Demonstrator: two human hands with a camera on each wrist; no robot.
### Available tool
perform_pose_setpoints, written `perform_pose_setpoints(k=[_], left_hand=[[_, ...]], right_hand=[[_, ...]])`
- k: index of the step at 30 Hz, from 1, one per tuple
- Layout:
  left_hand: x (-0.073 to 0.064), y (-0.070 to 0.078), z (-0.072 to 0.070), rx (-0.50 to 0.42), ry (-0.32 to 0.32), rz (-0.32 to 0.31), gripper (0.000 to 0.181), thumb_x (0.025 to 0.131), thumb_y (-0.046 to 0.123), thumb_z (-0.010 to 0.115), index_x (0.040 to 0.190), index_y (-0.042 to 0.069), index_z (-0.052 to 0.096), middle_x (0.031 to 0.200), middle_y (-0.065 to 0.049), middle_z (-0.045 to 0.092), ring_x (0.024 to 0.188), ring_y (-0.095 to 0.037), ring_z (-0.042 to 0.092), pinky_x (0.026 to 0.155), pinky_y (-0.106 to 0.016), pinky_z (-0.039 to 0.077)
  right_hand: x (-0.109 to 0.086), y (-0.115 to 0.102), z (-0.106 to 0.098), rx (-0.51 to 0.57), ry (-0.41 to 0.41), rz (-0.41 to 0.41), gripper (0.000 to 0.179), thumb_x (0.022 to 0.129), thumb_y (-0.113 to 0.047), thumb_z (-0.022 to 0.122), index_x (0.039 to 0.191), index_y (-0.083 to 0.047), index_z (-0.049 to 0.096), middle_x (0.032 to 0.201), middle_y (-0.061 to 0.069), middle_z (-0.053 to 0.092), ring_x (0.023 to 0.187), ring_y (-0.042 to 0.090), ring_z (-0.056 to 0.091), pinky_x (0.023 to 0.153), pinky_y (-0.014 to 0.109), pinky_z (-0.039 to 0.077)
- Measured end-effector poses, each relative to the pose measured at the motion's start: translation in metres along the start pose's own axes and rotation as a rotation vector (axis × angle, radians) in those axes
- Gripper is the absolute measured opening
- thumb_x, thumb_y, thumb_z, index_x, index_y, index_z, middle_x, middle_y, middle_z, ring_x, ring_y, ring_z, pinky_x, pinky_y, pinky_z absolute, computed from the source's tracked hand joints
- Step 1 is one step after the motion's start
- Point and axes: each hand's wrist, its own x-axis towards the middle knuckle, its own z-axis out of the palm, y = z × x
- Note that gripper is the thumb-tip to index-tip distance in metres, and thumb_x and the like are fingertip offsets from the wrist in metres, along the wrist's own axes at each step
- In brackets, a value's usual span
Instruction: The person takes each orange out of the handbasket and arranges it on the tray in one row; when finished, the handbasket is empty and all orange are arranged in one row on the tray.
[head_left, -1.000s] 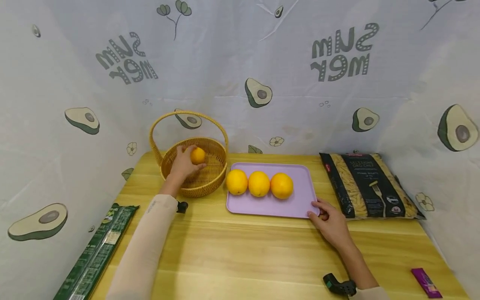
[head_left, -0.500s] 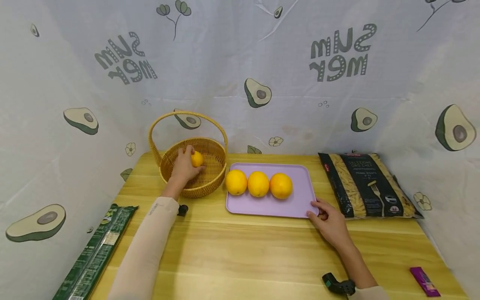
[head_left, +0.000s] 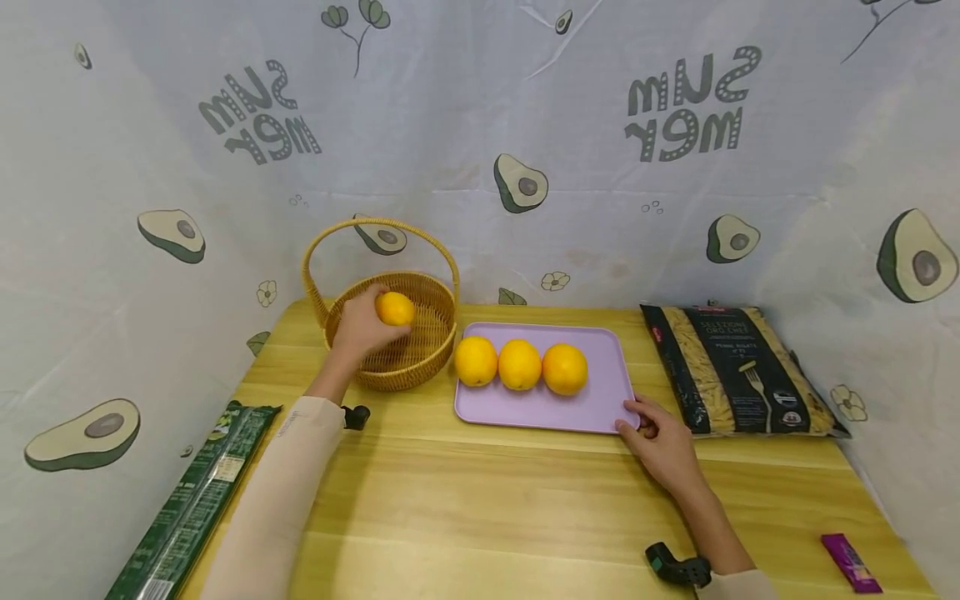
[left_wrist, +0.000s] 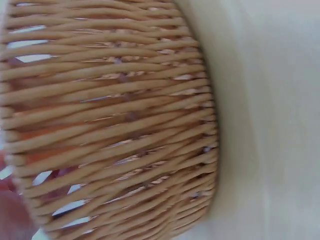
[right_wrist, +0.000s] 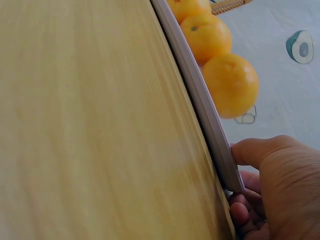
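Note:
In the head view my left hand (head_left: 363, 323) grips an orange (head_left: 396, 308) over the wicker basket (head_left: 420, 367), its fingers and thumb around the fruit. The basket's woven side (left_wrist: 115, 115) fills most of the left wrist view and hides nearly all of that hand. A lilac tray (head_left: 525, 411) lies to the right of the basket, bearing a row of three oranges (head_left: 520, 365). My right hand (head_left: 663, 446) pinches the tray's near right corner. The right wrist view shows its thumb on top of the rim and the other fingers curled below.
A black bag of penne pasta (head_left: 738, 371) lies to the right of the tray. Along the table's left edge is a long green packet (head_left: 198, 504). A small purple packet (head_left: 852, 564) sits at the front right. The basket's tall handle (head_left: 382, 222) arches above its bowl.
My left hand first lowers with the orange into the basket, then rises again with it, showing more of the fruit. The right hand keeps its hold on the tray corner.

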Motion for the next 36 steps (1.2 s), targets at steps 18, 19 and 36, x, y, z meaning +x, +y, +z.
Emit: perform_pose_setpoints(k=[18,19,36], left_hand=[[-0.039,0.033,0.010,-0.211,0.092,0.239,0.074,0.068,0.041,0.092,0.134,0.018,0.065,0.130,-0.007,0.065,0.108,-0.026,0.064,0.083,-0.043,0.060],[-0.041,0.037,0.011,-0.225,0.095,0.257,0.074,0.068,0.041,0.092,0.133,0.019,0.066,0.129,-0.006,0.066,0.107,-0.024,0.064,0.083,-0.042,0.060],[-0.031,0.133,0.063,-0.339,-0.093,0.501,0.075,0.069,0.045,0.089,0.135,0.018,0.065,0.128,0.001,0.070,0.105,-0.014,0.065,0.082,-0.029,0.058]], right_hand=[[0.000,0.001,0.001,-0.012,0.000,-0.006,0.046,0.096,-0.023,0.074,0.133,0.004,0.066,0.141,0.025,0.059,0.086,0.017,0.051,0.069,0.010,0.036],[0.000,0.000,0.001,-0.012,0.001,-0.004,0.046,0.096,-0.023,0.074,0.133,0.003,0.066,0.141,0.025,0.060,0.086,0.018,0.051,0.069,0.010,0.036],[0.002,0.004,0.000,0.001,-0.002,-0.009,0.047,0.098,-0.026,0.072,0.134,0.003,0.065,0.139,0.025,0.059,0.086,0.014,0.049,0.070,0.011,0.038]])
